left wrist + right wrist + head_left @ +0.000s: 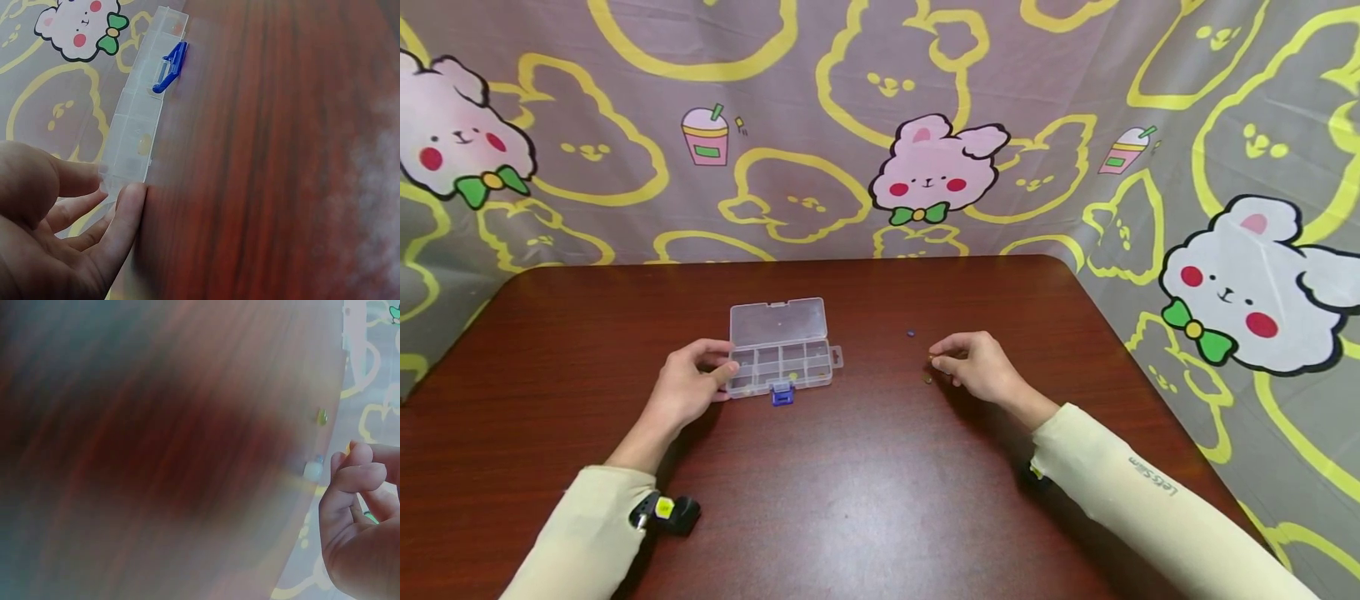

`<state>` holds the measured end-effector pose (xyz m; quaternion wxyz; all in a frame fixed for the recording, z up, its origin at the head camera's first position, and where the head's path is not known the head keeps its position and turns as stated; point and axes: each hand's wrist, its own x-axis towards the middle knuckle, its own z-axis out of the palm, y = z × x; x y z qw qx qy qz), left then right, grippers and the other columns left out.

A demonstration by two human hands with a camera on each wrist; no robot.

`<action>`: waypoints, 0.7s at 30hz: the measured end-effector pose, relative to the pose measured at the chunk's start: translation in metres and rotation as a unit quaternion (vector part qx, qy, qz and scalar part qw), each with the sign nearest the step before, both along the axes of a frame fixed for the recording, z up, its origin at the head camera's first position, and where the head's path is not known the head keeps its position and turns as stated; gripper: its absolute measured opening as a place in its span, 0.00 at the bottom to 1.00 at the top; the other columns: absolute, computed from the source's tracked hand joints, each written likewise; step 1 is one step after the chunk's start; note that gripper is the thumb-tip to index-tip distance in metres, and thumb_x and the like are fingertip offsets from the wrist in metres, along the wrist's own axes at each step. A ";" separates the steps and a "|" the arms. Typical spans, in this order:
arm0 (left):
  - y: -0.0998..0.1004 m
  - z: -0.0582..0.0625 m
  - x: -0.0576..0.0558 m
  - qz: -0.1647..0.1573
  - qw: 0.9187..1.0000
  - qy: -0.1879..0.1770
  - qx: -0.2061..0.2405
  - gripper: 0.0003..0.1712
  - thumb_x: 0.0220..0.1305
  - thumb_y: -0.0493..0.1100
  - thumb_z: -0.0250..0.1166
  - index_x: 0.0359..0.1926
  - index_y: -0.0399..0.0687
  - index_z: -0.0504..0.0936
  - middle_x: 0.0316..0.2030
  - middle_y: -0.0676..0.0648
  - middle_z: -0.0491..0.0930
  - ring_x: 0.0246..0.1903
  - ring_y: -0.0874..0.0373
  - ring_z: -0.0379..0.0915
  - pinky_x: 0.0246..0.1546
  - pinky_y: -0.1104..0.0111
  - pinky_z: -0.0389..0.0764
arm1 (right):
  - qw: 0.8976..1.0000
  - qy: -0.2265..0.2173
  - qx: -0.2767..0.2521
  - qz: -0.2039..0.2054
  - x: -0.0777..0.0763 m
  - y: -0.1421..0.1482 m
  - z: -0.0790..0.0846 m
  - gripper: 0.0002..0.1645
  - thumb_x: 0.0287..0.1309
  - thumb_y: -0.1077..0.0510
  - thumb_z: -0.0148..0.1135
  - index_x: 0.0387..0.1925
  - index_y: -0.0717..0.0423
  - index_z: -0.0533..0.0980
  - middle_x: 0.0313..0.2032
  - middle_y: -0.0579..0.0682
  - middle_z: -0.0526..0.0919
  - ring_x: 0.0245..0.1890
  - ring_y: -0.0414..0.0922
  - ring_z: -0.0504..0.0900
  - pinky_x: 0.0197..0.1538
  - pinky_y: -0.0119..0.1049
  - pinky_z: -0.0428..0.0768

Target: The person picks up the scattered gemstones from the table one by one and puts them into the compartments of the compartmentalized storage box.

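Note:
A clear plastic compartment box (767, 372) stands on the table with its lid (778, 323) raised at the back and a blue latch (782, 394) at the front. My left hand (692, 383) grips the box's left end between thumb and fingers. To the right of the box, my right hand (977, 365) pinches a tiny orange-yellow piece (349, 449), mostly hidden by the fingertips. A small greenish-yellow piece (927, 378) lies just below those fingers, and a small blue one (911, 333) lies farther back. Inside the box, a yellow piece (793, 377) sits in a front compartment.
The brown wooden table (865, 483) meets a patterned curtain (820, 125) at the back and right. A clear hanging tab (837, 357) juts from the box's right end. A whitish piece (313, 470) shows near the right hand in the right wrist view.

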<state>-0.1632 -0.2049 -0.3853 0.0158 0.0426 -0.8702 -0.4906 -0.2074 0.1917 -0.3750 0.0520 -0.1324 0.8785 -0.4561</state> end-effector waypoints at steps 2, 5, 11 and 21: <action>0.000 0.000 0.000 -0.001 1.000 0.002 0.001 0.20 0.71 0.33 0.61 0.61 0.31 0.74 0.47 0.30 0.77 0.29 0.52 0.78 0.29 0.69 0.87 | 1.000 -0.003 -0.001 0.003 0.000 -0.004 0.000 0.07 0.61 0.68 0.67 0.41 0.66 0.84 0.24 0.55 0.84 0.18 0.42 0.77 0.21 0.30 0.76; -0.001 -0.001 0.000 -0.002 1.000 0.002 0.003 0.20 0.71 0.33 0.61 0.61 0.31 0.74 0.47 0.30 0.77 0.28 0.52 0.78 0.29 0.69 0.87 | 1.000 -0.009 -0.003 0.007 0.000 -0.011 0.001 0.07 0.61 0.68 0.67 0.41 0.65 0.84 0.24 0.55 0.84 0.18 0.42 0.77 0.21 0.30 0.76; -0.001 0.000 0.000 -0.005 1.000 0.004 0.006 0.19 0.71 0.33 0.61 0.61 0.31 0.74 0.46 0.32 0.77 0.30 0.52 0.77 0.29 0.69 0.86 | 1.000 -0.004 -0.009 0.018 -0.001 -0.022 0.002 0.07 0.61 0.68 0.67 0.41 0.65 0.84 0.24 0.56 0.85 0.17 0.42 0.76 0.21 0.30 0.75; 0.000 0.000 0.000 -0.005 1.000 0.006 0.016 0.20 0.71 0.33 0.62 0.60 0.30 0.74 0.46 0.31 0.77 0.30 0.53 0.77 0.28 0.69 0.86 | 1.000 -0.003 -0.012 0.024 -0.003 -0.042 0.001 0.06 0.59 0.67 0.69 0.40 0.63 0.85 0.25 0.56 0.84 0.17 0.41 0.76 0.20 0.31 0.75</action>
